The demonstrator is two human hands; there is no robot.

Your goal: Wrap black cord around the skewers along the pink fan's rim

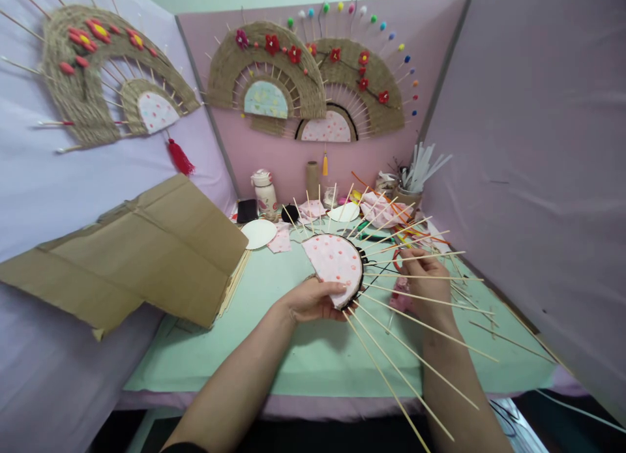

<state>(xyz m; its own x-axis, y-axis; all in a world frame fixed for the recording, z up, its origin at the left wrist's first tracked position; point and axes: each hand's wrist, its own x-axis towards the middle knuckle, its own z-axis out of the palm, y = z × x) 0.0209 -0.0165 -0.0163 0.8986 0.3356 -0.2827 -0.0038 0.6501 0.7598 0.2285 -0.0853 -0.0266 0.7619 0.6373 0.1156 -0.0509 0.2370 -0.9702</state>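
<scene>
My left hand [317, 298] grips the lower end of a half-round fan base [336, 261], with the thumb on its pink-spotted white face and the fingers behind. Thin wooden sticks [430, 278] radiate from the curved edge like rays. Black cord [379, 265] runs along that edge, partly bunched at the upper right, and stretches across to my right hand [427, 270]. The right fingers are pinched together on the cord, among the sticks. Beside those fingertips shows a red-orange loop [397, 260], whose kind I cannot make out. Below them is a pink crumpled piece [401, 295].
Brown cardboard [161, 244] leans at the left. White ovals [259, 234], fabric scraps [381, 210], a bottle [265, 193] and a container of white strips [411, 193] stand or lie toward the back. Loose sticks [511, 339] lie at right. Decorated fans [267, 68] hang on the walls.
</scene>
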